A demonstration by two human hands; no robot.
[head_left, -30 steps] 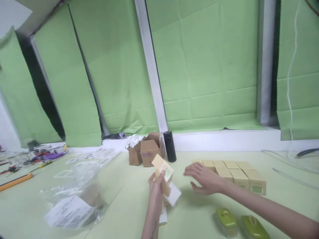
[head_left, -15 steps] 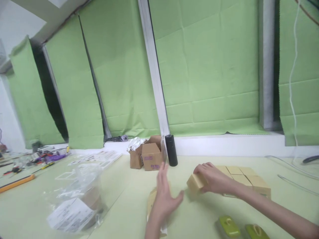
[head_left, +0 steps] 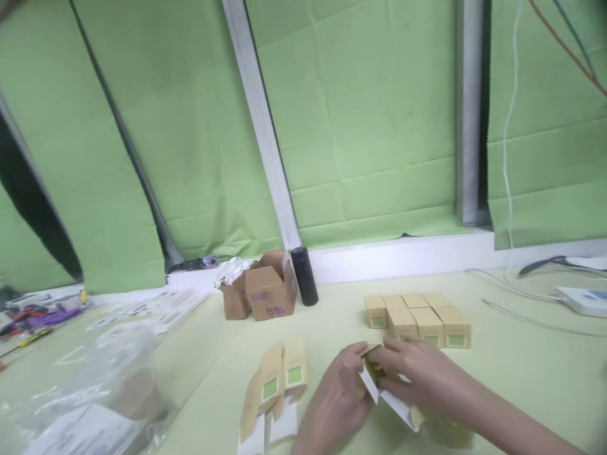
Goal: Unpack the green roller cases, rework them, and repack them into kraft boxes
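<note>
My left hand (head_left: 339, 392) is closed around a small kraft cardboard box (head_left: 371, 379), tilted in front of me with its white-lined flaps open. The fingers of my right hand (head_left: 417, 373) are bent at the box's opening, gripping around its edge. Something yellow-green shows inside, mostly hidden by the fingers. To the left lie flattened kraft boxes (head_left: 272, 373) with green label patches and white inner flaps. Behind my right hand stand several closed kraft boxes (head_left: 429, 319) in rows. Below my right wrist, a blurred green-lidded container (head_left: 455, 431) is partly hidden.
An open brown carton (head_left: 270, 294) and a black cylinder (head_left: 304, 276) stand at the back by the wall. A clear plastic bag (head_left: 109, 392) with a printed sheet lies at left. Cables and a white device (head_left: 583, 301) are at right, tools (head_left: 42, 319) at far left.
My left hand has let go of the flattened boxes, now lying at left. My right hand took a closed box from the rows; it is now open between both hands. The view has turned right.
</note>
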